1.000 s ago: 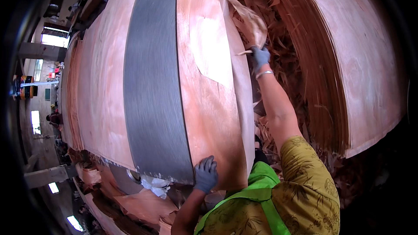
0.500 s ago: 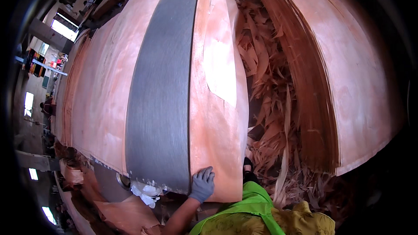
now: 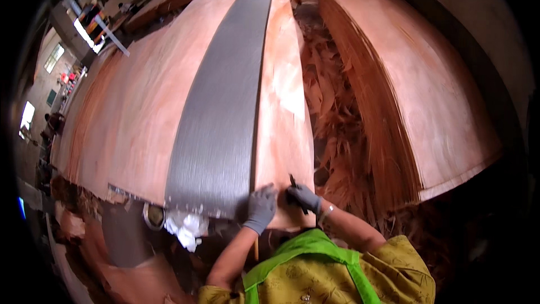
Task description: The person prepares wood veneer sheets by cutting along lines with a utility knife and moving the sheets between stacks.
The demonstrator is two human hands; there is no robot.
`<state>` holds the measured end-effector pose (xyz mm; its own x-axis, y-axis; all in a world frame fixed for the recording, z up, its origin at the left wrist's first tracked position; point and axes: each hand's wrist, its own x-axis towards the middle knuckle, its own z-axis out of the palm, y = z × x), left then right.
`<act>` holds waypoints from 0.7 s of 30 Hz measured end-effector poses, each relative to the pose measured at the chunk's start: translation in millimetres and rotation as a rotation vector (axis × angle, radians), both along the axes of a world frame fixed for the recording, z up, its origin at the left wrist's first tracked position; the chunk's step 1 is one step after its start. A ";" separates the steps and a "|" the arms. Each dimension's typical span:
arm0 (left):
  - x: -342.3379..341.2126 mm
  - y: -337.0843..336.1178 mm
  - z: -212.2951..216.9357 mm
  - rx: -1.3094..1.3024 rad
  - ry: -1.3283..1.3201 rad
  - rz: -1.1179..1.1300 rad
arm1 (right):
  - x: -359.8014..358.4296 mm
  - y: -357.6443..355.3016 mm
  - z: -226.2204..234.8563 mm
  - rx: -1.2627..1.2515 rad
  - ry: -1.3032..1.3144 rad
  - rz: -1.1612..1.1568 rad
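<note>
My left hand (image 3: 261, 209), in a grey glove, rests on the near end of a pinkish wood veneer strip (image 3: 284, 152). Its fingers lie flat where the strip meets the long dark grey board (image 3: 216, 129). My right hand (image 3: 304, 197), gloved too and with a bracelet at the wrist, is closed round a slim black tool (image 3: 293, 182) over the same strip. The tool points up and away from me; its exact kind cannot be made out. Between the hands, a short stretch of veneer shows.
Left of the grey board lies a wide veneer sheet (image 3: 135, 118). A thick veneer stack (image 3: 433, 95) stands on the right, with torn scraps (image 3: 337, 129) heaped in the gap. Crumpled white plastic (image 3: 185, 226) and a round can (image 3: 153, 215) sit by the board's near end.
My right hand has come into view with the black tool, over the strip's near end. My left hand stays on the strip. The view has tilted and shifted.
</note>
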<state>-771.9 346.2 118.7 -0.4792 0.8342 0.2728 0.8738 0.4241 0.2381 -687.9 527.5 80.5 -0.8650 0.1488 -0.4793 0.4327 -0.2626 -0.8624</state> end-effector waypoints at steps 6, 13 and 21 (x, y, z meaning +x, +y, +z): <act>95.5 -154.3 18.6 0.305 -0.623 0.553 | -13.3 -43.9 -36.5 0.106 0.003 -0.191; 130.5 -156.7 -7.1 0.235 -1.596 0.313 | -19.3 -56.5 -9.8 0.123 -0.082 -0.249; 163.4 -50.4 -23.1 0.097 -1.122 -0.287 | 14.3 -44.6 42.6 0.711 -0.039 -0.471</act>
<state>-608.5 295.8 95.6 -0.2888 0.9503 -0.1163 0.2121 0.1820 0.9602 -673.7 482.9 123.2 -0.6223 0.7654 -0.1641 0.4473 0.1757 -0.8770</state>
